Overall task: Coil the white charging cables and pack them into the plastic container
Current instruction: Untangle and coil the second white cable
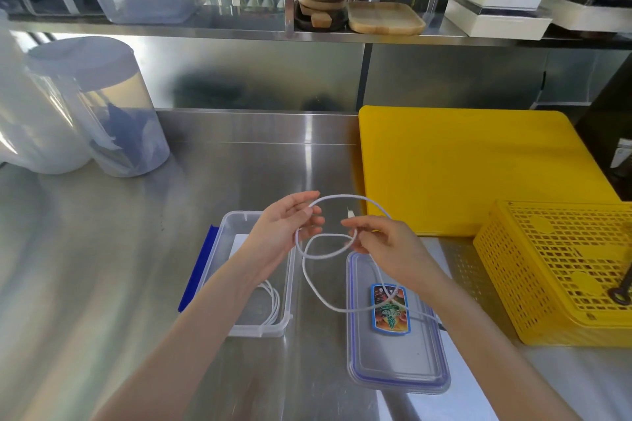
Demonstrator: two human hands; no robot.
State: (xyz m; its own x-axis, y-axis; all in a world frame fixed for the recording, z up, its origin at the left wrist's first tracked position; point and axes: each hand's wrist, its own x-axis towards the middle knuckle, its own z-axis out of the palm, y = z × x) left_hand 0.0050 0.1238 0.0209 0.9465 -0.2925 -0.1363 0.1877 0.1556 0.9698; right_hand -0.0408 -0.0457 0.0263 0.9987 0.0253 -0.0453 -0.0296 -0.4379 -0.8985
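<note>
A brushed stainless-steel counter (102, 249) fills the view, with a large yellow plastic cutting board (461, 164) lying at its right rear and a yellow perforated plastic basket (554, 267) near the board's front edge. In front of the person sits an open clear rectangular plastic container (287, 284) holding one coiled white cable (273, 304) at its near end; just right of it lies the clear lid with a blue seal and colourful label (396, 362). Above both, the left hand (280, 229) and right hand (386, 243) each pinch a thin white charging cable (318, 287), held up in loose loops, with a strand trailing down across the lid.
</note>
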